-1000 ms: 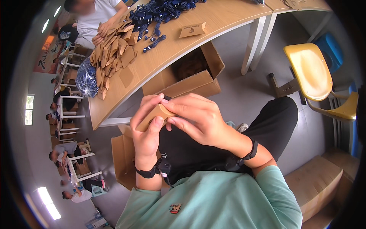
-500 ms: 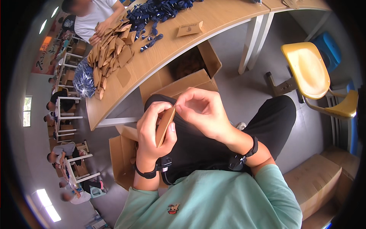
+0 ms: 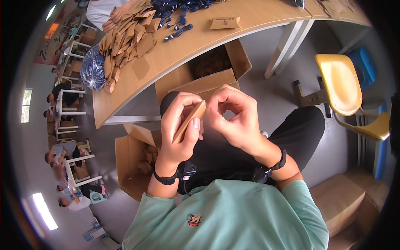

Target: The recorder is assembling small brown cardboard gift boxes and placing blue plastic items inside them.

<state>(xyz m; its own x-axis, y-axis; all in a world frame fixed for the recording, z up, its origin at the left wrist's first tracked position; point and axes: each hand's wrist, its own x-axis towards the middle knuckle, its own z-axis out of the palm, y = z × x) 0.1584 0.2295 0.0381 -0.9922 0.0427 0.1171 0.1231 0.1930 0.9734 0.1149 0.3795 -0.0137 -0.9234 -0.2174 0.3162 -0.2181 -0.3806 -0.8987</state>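
L hand fingers clasp 1 brn box; R hand fingers curled, hold unclear.

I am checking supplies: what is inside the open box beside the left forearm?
Brown pieces lie in the box. The left forearm hides part of it; what lies deeper cannot be seen.

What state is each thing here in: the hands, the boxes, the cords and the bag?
Left hand: closed on the held box.
Held box: tilted, seen edge-on; sealed or not, unclear.
Right hand: fingers curled, close to the held box.
Carton under the table: open.
Carton at left: open, brown pieces inside.
Brown cardboard pile: loosely heaped.
Blue cords: piled up.
Plastic bag: full.
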